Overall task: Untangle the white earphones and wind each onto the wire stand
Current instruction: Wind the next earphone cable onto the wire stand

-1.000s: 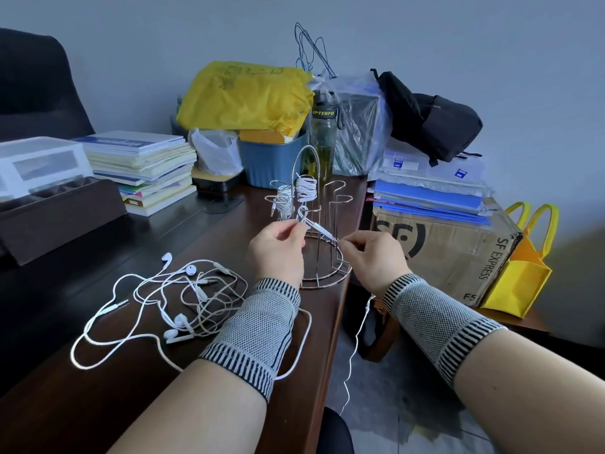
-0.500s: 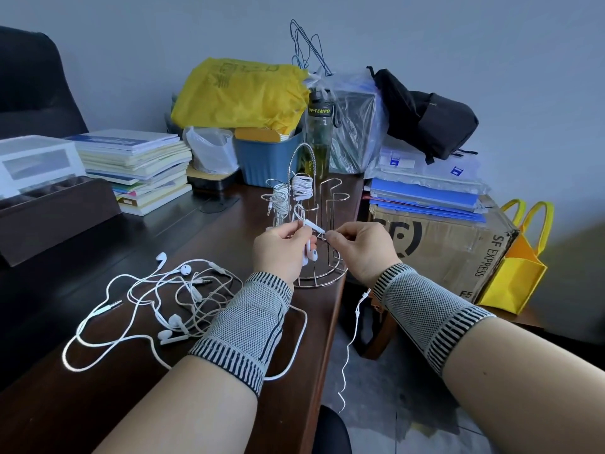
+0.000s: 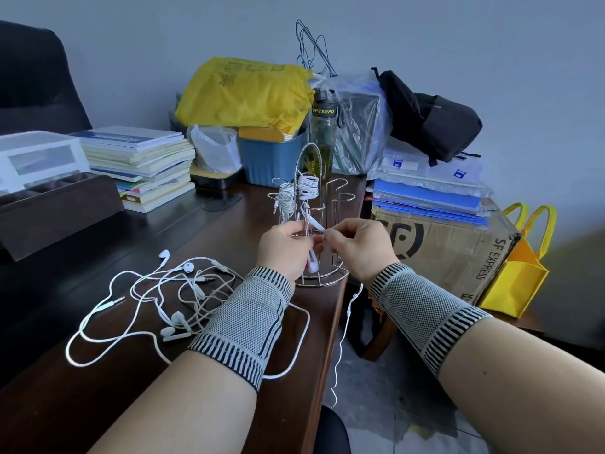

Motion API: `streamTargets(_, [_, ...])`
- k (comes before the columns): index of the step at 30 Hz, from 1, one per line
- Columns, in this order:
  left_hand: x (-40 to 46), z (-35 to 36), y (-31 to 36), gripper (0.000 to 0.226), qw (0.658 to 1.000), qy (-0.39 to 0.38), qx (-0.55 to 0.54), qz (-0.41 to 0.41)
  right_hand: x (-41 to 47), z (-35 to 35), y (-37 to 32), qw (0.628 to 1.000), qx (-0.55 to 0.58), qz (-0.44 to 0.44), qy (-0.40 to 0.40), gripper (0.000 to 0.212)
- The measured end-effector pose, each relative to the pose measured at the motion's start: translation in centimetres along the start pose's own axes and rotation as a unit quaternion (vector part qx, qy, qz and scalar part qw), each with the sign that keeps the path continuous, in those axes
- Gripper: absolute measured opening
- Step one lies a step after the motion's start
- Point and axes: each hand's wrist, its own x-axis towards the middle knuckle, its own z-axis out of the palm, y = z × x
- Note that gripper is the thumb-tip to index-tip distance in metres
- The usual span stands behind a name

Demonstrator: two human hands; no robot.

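Now, hands: the left hand (image 3: 284,249) and right hand (image 3: 358,244) meet in front of the wire stand, each wrist in a grey knitted band with black ribbed edges.
Left grip: narrow, fingers curled round a thin white earphone cable (image 3: 313,224), two smooth white earbuds (image 3: 312,261) hanging below the palm.
Right grip: narrow, thumb and forefinger pinching the same cable; a slack strand drops off the table's right edge.
Wire stand (image 3: 322,280): shiny thin metal rods, round ring base, arched twisted-wire handle, looped arms; it sits near the table's right edge.
Wound earphones (image 3: 307,185): two tight white coils on the upper arms, a metal plug dangling from the left one.
Tangled earphones (image 3: 183,296): loose glossy white loops, buds and plugs heaped on the table, left of the left wrist.
Table (image 3: 98,388): dark brown wood, smooth.
Cardboard box (image 3: 451,250): brown, printed black, beside the table's right edge.
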Motion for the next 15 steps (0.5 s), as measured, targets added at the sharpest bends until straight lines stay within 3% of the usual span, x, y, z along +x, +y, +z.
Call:
streamTargets(6, [0.28, 0.30, 0.07, 0.053, 0.997, -0.026, -0.060, -0.044, 0.16, 0.39, -0.13, 1.000, 0.013, 0.006, 0.007, 0.021])
streamTargets(15, [0.56, 0.97, -0.69, 0.029, 0.997, 0.069, -0.034, -0.011, 0.54, 0.71, 0.23, 1.000, 0.006, 0.000, 0.029, 0.017])
